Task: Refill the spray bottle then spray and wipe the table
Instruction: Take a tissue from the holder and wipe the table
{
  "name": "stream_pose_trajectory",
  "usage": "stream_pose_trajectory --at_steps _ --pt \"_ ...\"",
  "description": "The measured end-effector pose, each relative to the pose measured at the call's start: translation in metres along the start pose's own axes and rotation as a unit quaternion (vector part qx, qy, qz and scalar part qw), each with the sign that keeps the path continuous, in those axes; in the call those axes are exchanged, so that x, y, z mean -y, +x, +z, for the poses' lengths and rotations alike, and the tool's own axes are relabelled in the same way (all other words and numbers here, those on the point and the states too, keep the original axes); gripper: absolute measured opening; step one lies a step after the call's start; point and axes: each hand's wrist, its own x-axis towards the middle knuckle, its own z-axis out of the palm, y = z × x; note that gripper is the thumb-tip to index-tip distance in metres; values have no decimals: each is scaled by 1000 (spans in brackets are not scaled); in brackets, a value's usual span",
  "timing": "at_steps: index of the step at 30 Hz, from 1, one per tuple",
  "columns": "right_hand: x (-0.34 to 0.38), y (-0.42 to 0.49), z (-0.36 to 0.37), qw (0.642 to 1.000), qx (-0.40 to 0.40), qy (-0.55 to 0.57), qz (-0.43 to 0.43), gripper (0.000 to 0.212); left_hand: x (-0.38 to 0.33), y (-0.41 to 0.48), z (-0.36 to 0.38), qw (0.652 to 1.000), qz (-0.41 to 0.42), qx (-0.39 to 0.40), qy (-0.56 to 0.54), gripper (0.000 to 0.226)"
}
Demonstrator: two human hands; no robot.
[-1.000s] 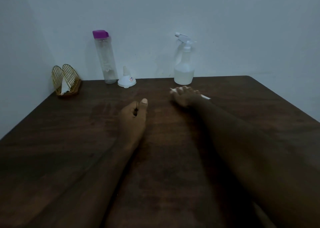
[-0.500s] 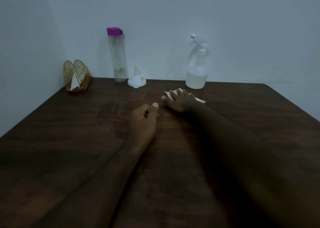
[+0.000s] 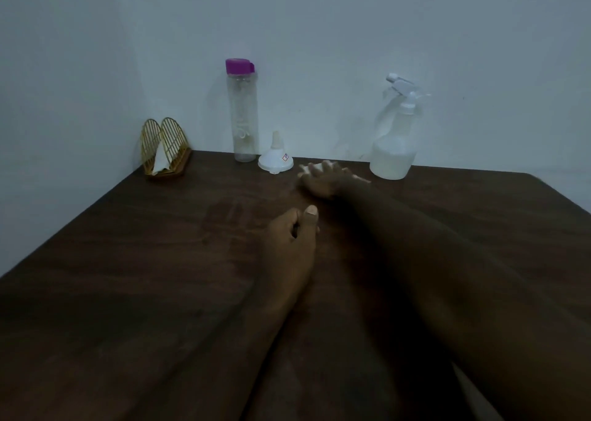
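The scene is viewed from head height, forward and down across the table (image 3: 128,292), toward the wall (image 3: 319,36) behind.

Gold wire holder (image 3: 165,147) stands in the far left corner by the wall (image 3: 319,20), upright, with one white napkin (image 3: 159,161) wedged between its two arched sides.

Plain home corner: dark wooden table (image 3: 128,260), bare wall (image 3: 319,20), gold napkin holder (image 3: 164,147).
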Motion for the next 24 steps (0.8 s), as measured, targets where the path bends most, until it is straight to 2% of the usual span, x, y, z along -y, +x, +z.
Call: stream_pose_trajectory --at_steps 2,4,7,9,14,18,20,24 --pt "23 -17 3 995 3 -22 -95 62 -1 -1 -1 1000 2 -8 9 40" --pt "30 -39 10 988 4 -27 -153 60 -2 -3 0 1000 4 -15 22 38" --pt "26 -74 18 975 26 -25 -220 64 -3 -6 0 999 12 -20 46 35" --pt "12 -91 19 975 28 -15 -221 64 -5 -7 0 998 23 -2 61 34" --pt "-94 -108 4 999 -23 22 -14 59 -5 -7 -1 998 30 33 46 38" --pt "-176 -98 4 988 -4 21 153 69 -4 -8 0 997 35 50 47 40" --pt "-196 -89 3 982 -5 28 189 71 -3 -7 0 996 43 54 56 40" --pt "-206 -79 -2 978 -1 25 206 72 0 -4 2 995 47 60 63 40"
